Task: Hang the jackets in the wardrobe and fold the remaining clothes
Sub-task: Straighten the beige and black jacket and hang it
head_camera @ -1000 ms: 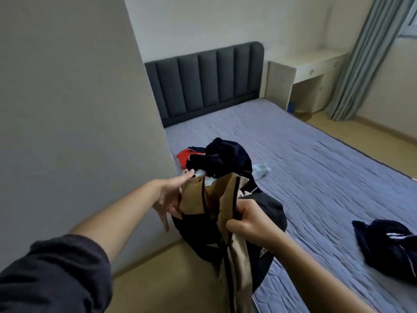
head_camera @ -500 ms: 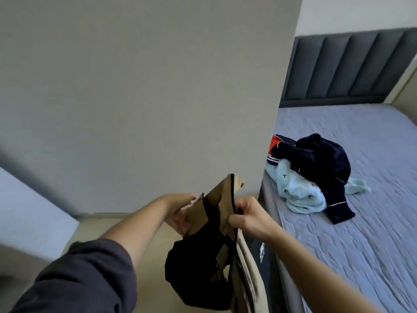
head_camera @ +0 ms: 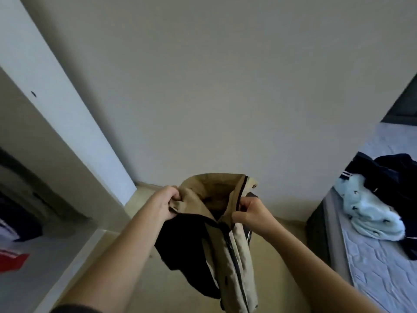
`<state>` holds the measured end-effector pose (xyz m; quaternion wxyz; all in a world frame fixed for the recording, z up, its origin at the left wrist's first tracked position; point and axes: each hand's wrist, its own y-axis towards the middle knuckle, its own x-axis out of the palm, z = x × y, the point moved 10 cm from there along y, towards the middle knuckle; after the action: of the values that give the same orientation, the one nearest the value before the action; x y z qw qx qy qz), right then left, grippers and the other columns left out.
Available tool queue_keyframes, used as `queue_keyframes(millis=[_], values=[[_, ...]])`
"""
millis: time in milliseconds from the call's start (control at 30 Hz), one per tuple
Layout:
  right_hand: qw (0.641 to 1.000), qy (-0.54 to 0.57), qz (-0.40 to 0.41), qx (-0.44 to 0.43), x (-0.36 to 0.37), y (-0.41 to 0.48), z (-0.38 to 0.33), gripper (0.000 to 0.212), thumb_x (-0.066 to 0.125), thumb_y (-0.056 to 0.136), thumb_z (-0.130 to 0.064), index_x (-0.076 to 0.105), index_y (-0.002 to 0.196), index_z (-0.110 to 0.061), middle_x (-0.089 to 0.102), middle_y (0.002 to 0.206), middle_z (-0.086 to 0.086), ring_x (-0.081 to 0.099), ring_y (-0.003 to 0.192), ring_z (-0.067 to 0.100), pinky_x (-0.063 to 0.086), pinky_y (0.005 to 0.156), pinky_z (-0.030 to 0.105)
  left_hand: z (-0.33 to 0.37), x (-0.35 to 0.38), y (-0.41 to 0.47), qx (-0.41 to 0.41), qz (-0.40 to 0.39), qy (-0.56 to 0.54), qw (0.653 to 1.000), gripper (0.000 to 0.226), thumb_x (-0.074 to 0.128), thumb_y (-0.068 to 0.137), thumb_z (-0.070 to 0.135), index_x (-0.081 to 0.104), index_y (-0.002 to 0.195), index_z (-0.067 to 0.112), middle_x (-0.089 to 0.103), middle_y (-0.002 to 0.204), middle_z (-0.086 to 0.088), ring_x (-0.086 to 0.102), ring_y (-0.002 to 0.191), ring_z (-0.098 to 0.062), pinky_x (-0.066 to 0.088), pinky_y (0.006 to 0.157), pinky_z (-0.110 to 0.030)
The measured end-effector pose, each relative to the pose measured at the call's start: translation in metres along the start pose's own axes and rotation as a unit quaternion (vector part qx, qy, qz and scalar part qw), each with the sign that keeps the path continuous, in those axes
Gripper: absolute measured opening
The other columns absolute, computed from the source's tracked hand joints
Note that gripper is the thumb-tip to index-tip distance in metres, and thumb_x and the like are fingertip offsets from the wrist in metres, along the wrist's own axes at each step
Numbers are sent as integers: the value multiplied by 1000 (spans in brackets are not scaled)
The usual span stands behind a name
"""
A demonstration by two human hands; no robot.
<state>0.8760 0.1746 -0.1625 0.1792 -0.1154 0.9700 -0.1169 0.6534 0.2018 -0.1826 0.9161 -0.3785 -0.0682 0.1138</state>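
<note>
Since half a second ago the view has swung left. The wardrobe [head_camera: 74,123] has come in at the left edge and the bed [head_camera: 372,274] has slid to the right edge. Both hands have drawn apart, spreading the collar of the tan jacket [head_camera: 230,249] wider.

At the far left, inside the wardrobe's open compartment, a dark garment [head_camera: 20,224] with pale stripes lies just above a red cloth [head_camera: 11,259]. Both are blurred, and no writing on them can be read. The wardrobe's white side panel slants down to the floor [head_camera: 293,230], where it meets the plain wall [head_camera: 225,86].

The left hand [head_camera: 168,205] pinches the left end of the collar, fingers curled over the fabric beside a round snap [head_camera: 173,208]. The jacket hangs in the air between the hands, over the floor and in front of the wall. Its dark lining shows on the left and a dark zip runs down its tan front. The right hand [head_camera: 250,214] grips the collar's right side by the zip edge, thumb and fingers closed on it. A second snap [head_camera: 255,185] sits at the collar tip above it.

Bare floor lies between wardrobe and bed. On the bed's near corner lies a light blue garment [head_camera: 372,213] whose dark prints are too small to make out. A navy garment [head_camera: 397,177] with white stripes partly covers it. The dark headboard [head_camera: 406,102] shows at the far right edge.
</note>
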Motion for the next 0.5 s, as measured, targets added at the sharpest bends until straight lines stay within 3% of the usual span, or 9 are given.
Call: queue_keyframes(millis=[67, 133, 200, 267, 367, 433, 500], values=[[1000, 5, -17, 12, 29, 14, -9, 23, 63, 79, -3, 57, 91, 16, 53, 75, 28, 49, 65, 27, 42, 61, 39, 5, -31, -7, 0, 17, -62, 998, 33, 30, 91, -3, 45, 63, 3, 50, 44, -9, 50, 41, -22, 42, 36, -19], [999, 32, -36, 23, 53, 27, -17, 14, 64, 82, -5, 64, 93, 3, 66, 86, 24, 62, 74, 27, 55, 72, 39, 12, -59, -11, 9, 36, -128, 991, 33, 35, 95, 2, 50, 65, 1, 56, 43, -7, 54, 38, -18, 46, 48, -28], [992, 84, -80, 55, 79, 40, -15, 10, 64, 86, -13, 65, 96, -10, 72, 89, 10, 69, 81, 19, 56, 76, 34, 19, -89, -11, 28, 65, -180, 981, 31, 36, 94, 5, 50, 66, 2, 58, 55, -8, 55, 51, -21, 47, 57, -31], [975, 134, -116, 135, 100, 54, -2, 22, 66, 85, -32, 63, 100, -16, 73, 89, 2, 69, 87, 17, 53, 76, 34, 22, -119, -14, 41, 85, -223, 970, 36, 34, 93, 8, 52, 61, 3, 59, 52, -10, 57, 55, -25, 51, 62, -37], [930, 228, -128, 257, 126, 85, 12, 43, 65, 81, -50, 62, 102, -12, 68, 99, 9, 65, 97, 26, 54, 77, 39, 26, -167, -17, 58, 110, -251, 960, 48, 37, 86, 11, 48, 39, 9, 51, 40, -7, 57, 37, -21, 48, 48, -30], [916, 239, -130, 295, 149, 110, 6, 46, 65, 81, -48, 59, 107, -10, 62, 102, 12, 63, 95, 29, 54, 73, 38, 31, -204, -20, 62, 140, -253, 955, 36, 45, 84, 13, 47, 49, 10, 51, 44, -7, 55, 36, -19, 48, 42, -26], [926, 191, -153, 288, 185, 139, -9, 39, 64, 86, -30, 55, 115, -6, 61, 104, 14, 60, 92, 29, 53, 72, 38, 33, -241, -20, 44, 167, -240, 955, 24, 52, 85, 15, 54, 63, 6, 56, 57, -10, 58, 47, -23, 48, 43, -24]])
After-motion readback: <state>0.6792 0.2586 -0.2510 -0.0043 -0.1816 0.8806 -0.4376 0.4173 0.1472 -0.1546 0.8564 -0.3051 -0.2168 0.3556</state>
